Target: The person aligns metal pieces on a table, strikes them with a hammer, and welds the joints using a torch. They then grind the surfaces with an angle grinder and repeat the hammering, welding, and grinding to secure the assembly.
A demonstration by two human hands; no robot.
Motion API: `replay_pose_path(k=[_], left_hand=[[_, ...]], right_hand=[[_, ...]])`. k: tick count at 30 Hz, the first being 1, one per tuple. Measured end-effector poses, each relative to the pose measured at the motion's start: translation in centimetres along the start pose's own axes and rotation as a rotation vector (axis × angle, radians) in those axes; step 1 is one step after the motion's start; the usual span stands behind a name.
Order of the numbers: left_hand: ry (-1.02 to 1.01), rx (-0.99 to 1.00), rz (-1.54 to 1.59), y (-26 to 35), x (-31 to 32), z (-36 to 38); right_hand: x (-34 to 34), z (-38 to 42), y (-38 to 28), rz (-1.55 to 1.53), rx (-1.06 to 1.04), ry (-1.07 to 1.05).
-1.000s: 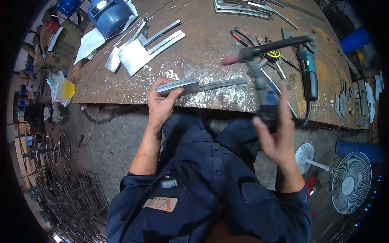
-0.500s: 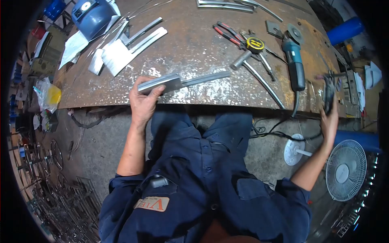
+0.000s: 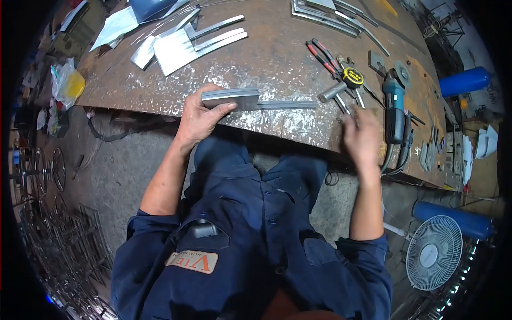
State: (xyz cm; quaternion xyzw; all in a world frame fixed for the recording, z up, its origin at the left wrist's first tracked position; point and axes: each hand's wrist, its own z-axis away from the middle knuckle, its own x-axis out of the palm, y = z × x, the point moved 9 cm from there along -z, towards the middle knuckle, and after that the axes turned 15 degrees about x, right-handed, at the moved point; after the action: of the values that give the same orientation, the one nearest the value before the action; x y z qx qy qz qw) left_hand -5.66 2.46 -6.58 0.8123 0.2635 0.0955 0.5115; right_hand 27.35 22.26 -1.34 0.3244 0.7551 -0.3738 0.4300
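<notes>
My left hand (image 3: pixel 201 116) is closed around a flat metal plate piece (image 3: pixel 232 100), its thumb along the near face. A narrow metal strip (image 3: pixel 288 105) extends rightward from the plate over the table's front part. Blurred by motion, my right hand (image 3: pixel 362 136) is over the front edge beside the hammer (image 3: pixel 333 92), covering part of its handle; its grip cannot be made out. Above it are a yellow and black tape measure (image 3: pixel 353 77) and red-handled pliers (image 3: pixel 321 57). A teal angle grinder (image 3: pixel 394 104) lies to the right.
The worn steel table (image 3: pixel 266 58) carries cut metal pieces (image 3: pixel 178 50) at far left and metal bars (image 3: pixel 325 21) at the back. A dark handled tool with a cable (image 3: pixel 407 143) lies beside the grinder. A fan (image 3: pixel 433 255) and blue cylinder (image 3: pixel 453 217) stand at lower right.
My right hand has left the dark tool at the far right and moved left to the hammer. My left hand still holds the metal piece, now turned more level. The view has shifted.
</notes>
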Motion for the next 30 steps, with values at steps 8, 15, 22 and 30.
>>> replay_pose_path(k=[8, 15, 22, 30], left_hand=[[-0.082, -0.054, 0.037, -0.7, 0.5, -0.1], [-0.064, 0.005, 0.058, 0.2, 0.6, -0.3], [-0.082, -0.031, 0.061, -0.1, 0.5, -0.2], [-0.077, -0.032, 0.081, -0.3, 0.6, 0.0]], right_hand=[[2.3, -3.4, -2.1, -0.166, 0.211, -0.208], [-8.2, -1.7, -18.5, -0.289, -0.413, -0.12], [-2.7, -1.0, -18.8, -0.119, -0.307, -0.26], [-6.9, -0.5, -19.2, -0.509, -0.564, 0.209]])
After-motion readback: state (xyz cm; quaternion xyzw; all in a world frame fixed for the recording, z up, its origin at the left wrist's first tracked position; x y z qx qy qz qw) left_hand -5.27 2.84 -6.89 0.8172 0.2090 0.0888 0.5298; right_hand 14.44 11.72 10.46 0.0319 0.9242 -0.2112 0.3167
